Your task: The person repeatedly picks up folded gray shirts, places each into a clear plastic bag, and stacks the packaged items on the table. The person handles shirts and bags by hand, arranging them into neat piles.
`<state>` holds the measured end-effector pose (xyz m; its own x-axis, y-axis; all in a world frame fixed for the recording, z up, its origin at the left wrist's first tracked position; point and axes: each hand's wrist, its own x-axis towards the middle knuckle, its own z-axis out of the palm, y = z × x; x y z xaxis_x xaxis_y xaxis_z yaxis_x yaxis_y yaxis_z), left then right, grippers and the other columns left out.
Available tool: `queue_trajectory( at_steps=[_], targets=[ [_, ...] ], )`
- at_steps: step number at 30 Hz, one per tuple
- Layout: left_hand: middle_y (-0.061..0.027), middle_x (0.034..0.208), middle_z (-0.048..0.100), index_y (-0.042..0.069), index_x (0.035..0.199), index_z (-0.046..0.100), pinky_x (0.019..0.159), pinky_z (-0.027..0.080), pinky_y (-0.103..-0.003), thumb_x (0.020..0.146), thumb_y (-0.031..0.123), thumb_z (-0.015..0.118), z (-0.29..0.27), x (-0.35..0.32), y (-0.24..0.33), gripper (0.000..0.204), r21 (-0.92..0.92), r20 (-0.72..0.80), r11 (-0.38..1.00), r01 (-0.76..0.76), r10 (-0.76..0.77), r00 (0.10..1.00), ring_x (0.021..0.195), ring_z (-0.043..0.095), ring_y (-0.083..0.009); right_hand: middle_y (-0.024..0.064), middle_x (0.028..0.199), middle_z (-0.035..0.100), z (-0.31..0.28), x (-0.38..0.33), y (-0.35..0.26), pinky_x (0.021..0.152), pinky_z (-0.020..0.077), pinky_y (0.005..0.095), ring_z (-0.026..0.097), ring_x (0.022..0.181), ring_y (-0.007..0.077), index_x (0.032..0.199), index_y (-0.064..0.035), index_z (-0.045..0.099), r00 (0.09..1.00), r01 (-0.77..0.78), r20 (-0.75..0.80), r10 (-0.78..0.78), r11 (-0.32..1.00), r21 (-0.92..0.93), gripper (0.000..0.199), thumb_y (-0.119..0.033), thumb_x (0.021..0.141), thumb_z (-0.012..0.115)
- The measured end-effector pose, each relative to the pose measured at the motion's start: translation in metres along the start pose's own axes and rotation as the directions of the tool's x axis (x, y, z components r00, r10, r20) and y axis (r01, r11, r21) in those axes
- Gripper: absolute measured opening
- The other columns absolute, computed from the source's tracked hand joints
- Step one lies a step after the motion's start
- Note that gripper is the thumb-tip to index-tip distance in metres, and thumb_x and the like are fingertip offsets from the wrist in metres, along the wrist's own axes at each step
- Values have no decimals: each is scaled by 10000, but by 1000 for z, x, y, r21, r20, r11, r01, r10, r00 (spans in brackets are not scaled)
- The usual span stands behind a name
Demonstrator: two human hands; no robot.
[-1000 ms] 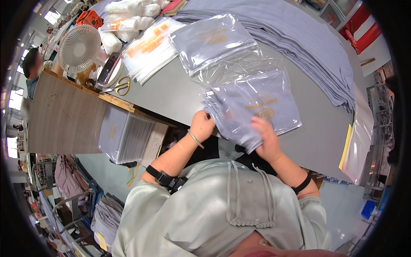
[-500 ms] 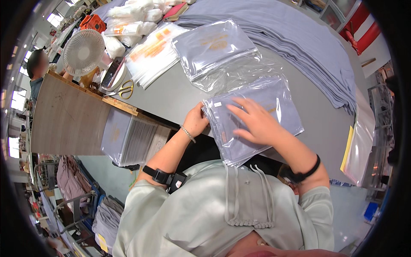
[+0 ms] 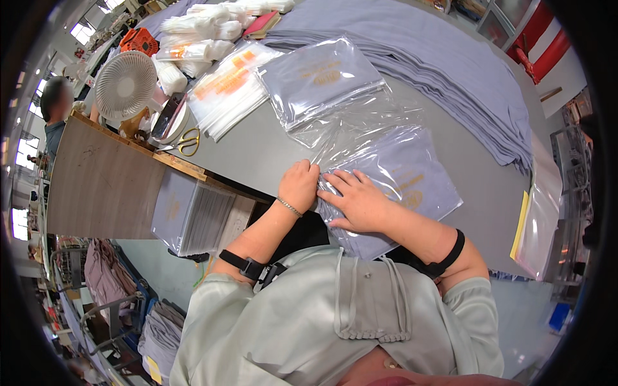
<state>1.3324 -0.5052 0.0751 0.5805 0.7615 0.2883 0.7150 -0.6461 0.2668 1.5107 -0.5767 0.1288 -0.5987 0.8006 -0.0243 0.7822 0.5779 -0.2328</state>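
In front of me on the grey table lies a clear plastic bag [image 3: 438, 186] with folded blue-grey fabric and gold print inside. My left hand [image 3: 299, 186] is closed at the bag's left edge, pinching its plastic. My right hand [image 3: 357, 199] lies flat on top of the bag, fingers spread, close to the left hand. Crumpled clear film [image 3: 347, 132] stretches from this bag toward a second bagged stack of fabric [image 3: 325, 80] lying farther off.
A long layered pile of blue-grey fabric [image 3: 438, 90] curves along the far side. At left are empty printed bags [image 3: 225, 87], gold-handled scissors [image 3: 188, 141], a white fan [image 3: 125, 85] and a phone [image 3: 168, 116]. Bagged pieces [image 3: 193, 212] stand in a lower shelf. A person [image 3: 55, 106] is beyond.
My right hand has come down from above the bag to lie flat near its left edge. The left hand has shifted slightly down and now pinches the plastic from above.
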Motion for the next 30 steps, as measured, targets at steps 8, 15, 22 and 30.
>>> queue_trajectory(
  at_steps=[8, 15, 22, 30],
  targets=[
    [-137, 741, 526, 38, 823, 509, 584, 474, -418, 787, 63, 586, -6, -19, 11, 89, -160, -182, 984, 83, -112, 977, 658, 564, -331, 155, 1453, 304, 14, 5, -4, 1069, 220, 563, 256, 1354, 344, 1337, -141, 452, 995, -102, -8, 101, 993, -63, 585, -439, 848, 574],
    [-149, 845, 620, -26, 992, 572, 641, 507, -351, 810, 56, 590, -6, -25, 0, 200, -522, 90, 740, 425, -448, 890, 677, 615, -292, 176, 1304, 478, 2, -42, 37, 981, 394, 425, 445, 1204, 355, 1177, -52, 552, 952, -91, -233, 197, 912, 400, 378, -211, 837, 599],
    [-33, 644, 573, -22, 882, 604, 523, 477, -215, 867, 108, 594, -17, -17, -5, 132, -691, 692, 59, 720, -236, 683, 557, 578, -87, 203, 1161, 584, 3, -97, 172, 946, 420, 375, 556, 1082, 319, 1183, 43, 533, 504, -546, -339, 794, 597, 587, 405, -167, 847, 615],
    [-30, 626, 582, 9, 806, 569, 442, 430, -218, 890, 132, 578, -16, -32, 22, 149, -677, 647, 143, 722, -354, 676, 499, 553, -90, 70, 1000, 637, -6, -115, 185, 809, 445, 266, 577, 887, 137, 1168, 42, 562, 622, -412, 127, 772, 185, 892, 384, -185, 864, 623]
  ],
)
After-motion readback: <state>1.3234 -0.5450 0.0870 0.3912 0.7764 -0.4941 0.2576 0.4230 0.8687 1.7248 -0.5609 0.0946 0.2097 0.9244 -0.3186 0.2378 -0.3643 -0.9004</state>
